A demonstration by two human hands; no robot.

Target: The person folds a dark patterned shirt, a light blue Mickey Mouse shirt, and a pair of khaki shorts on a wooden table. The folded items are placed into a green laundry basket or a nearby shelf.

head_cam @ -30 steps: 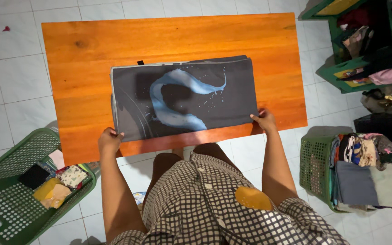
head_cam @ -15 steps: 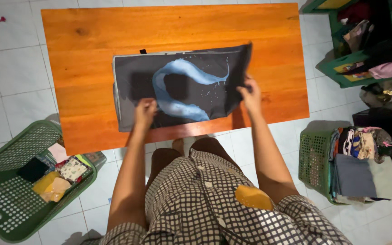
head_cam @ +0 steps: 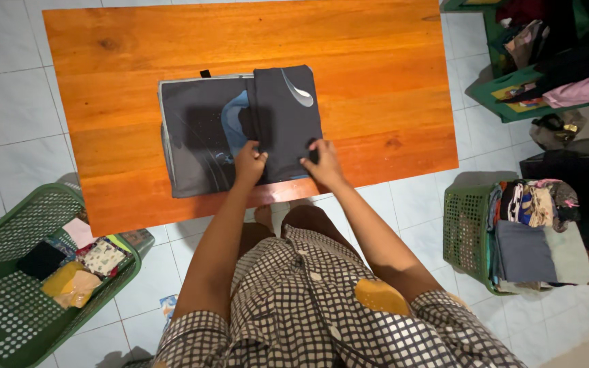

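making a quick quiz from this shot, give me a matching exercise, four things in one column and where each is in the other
Things:
1. dark printed cloth
2. left hand
3. left green basket
4. right green basket

Places:
A. floor, holding stacked folded clothes
B. middle of the orange table
C. floor, holding a few small pieces
D. on the cloth's near edge, beside the right hand

Pairs: 1-B, 2-D, 3-C, 4-A

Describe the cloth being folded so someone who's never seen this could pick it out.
Start at the orange wooden table that fills the upper frame. On its near middle lies a dark grey garment with a pale blue swirl print, its right part folded over the centre. It is the only cloth on the table; both hands pinch its near edge.
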